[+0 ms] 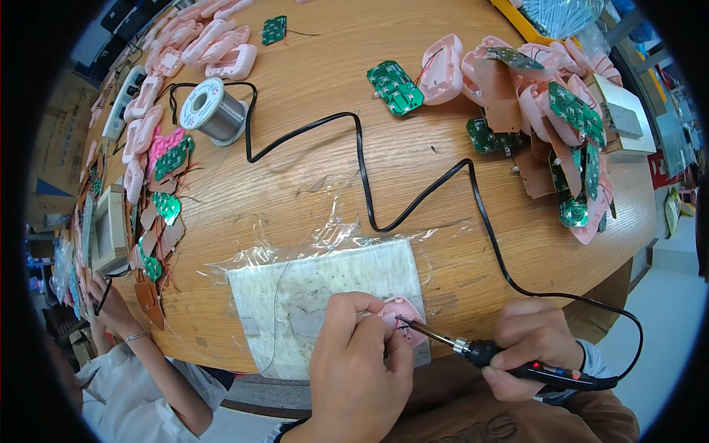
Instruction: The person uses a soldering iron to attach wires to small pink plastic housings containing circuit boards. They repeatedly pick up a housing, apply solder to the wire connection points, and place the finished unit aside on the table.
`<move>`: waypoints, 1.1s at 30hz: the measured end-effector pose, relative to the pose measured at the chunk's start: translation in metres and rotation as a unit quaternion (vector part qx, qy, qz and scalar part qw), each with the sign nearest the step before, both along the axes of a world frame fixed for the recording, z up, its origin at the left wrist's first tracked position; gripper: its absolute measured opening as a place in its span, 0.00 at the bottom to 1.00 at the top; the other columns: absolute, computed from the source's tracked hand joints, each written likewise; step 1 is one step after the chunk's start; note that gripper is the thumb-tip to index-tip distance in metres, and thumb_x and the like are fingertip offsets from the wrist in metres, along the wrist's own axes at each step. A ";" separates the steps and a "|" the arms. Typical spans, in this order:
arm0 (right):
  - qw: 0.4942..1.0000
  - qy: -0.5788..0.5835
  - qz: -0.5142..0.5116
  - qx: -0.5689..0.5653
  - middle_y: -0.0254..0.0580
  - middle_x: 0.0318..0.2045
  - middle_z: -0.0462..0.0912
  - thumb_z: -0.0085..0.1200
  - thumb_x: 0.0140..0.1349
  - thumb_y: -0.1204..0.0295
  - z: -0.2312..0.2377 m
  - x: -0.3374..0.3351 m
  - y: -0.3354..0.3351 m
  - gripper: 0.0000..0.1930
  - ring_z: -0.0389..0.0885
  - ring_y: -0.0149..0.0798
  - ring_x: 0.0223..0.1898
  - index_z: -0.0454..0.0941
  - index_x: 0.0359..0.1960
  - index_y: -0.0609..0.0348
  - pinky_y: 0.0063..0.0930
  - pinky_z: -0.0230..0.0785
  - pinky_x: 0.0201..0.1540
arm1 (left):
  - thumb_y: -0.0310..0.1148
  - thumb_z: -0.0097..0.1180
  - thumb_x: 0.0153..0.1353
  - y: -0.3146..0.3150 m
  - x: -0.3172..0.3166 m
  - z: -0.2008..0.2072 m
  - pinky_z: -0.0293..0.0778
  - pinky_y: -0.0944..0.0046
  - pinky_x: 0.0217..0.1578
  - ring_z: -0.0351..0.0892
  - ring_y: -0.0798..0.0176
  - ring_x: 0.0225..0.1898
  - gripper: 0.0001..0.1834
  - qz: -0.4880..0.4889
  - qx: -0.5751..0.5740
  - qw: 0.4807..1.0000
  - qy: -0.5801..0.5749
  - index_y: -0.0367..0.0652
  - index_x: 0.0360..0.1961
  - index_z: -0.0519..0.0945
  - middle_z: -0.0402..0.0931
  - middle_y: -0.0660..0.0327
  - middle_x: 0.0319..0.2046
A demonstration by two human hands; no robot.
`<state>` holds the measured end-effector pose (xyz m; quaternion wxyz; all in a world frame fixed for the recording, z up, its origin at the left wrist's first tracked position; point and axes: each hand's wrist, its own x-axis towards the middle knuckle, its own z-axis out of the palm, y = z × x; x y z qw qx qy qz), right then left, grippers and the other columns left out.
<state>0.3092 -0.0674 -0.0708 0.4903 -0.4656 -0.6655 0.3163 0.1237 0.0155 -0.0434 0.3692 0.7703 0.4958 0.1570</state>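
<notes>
Head view: I am holding the soldering iron (517, 359) in my right hand (535, 347), fingers wrapped tight on its handle, tip touching the pink casing (405, 319). My left hand (358, 362) is pinching that casing, fingers closed on it, over the grey mat (317, 295) at the worktop (310, 133) edge. Bracing both wrists and keeping the tip clear of my fingertips would serve best, I judge.

Table (310, 140): mat (325, 295) at near edge, centre. On mat's near right corner, a casing (405, 314), left hand (358, 369) over it; right hand (532, 347) just right, holding soldering iron (509, 358), tip at the casing. Cord (369, 184) runs far-left toward solder spool (213, 109). Casing-and-board heaps: far right (554, 111), left edge (159, 148). Another person's hand (111, 306) near left.
</notes>
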 end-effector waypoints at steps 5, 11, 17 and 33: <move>1.000 -0.003 -0.007 0.004 0.33 0.13 0.65 0.63 0.40 0.79 0.003 0.001 0.004 0.12 0.62 0.35 0.12 0.73 0.27 0.56 0.26 0.50 0.13 | 0.17 0.57 0.44 0.000 0.000 0.000 0.68 0.58 0.30 0.71 0.50 0.31 0.06 -0.001 0.004 1.000 0.006 0.32 0.19 0.71 0.70 0.51 0.33; 1.000 0.003 -0.021 -0.005 0.33 0.14 0.67 0.63 0.40 0.78 0.004 0.006 0.000 0.12 0.63 0.35 0.12 0.73 0.27 0.55 0.26 0.50 0.13 | 0.17 0.57 0.44 -0.001 -0.001 -0.005 0.68 0.57 0.31 0.71 0.49 0.31 0.05 0.024 -0.035 0.999 -0.001 0.32 0.20 0.72 0.70 0.51 0.33; 0.998 0.037 -0.052 0.005 0.34 0.14 0.69 0.63 0.41 0.78 0.000 0.003 -0.004 0.13 0.62 0.34 0.12 0.72 0.28 0.55 0.26 0.50 0.14 | 0.17 0.57 0.44 -0.001 0.000 -0.002 0.69 0.57 0.31 0.72 0.49 0.32 0.05 0.002 0.018 1.000 0.009 0.31 0.20 0.72 0.71 0.50 0.33; 0.968 0.146 -0.199 0.040 0.38 0.15 0.72 0.63 0.40 0.77 0.005 -0.010 -0.029 0.07 0.68 0.38 0.16 0.75 0.20 0.59 0.28 0.56 0.19 | 0.29 0.70 0.39 -0.018 -0.007 0.015 0.62 0.54 0.47 0.72 0.51 0.38 0.26 -0.052 0.178 0.965 0.184 0.37 0.42 0.75 0.73 0.55 0.37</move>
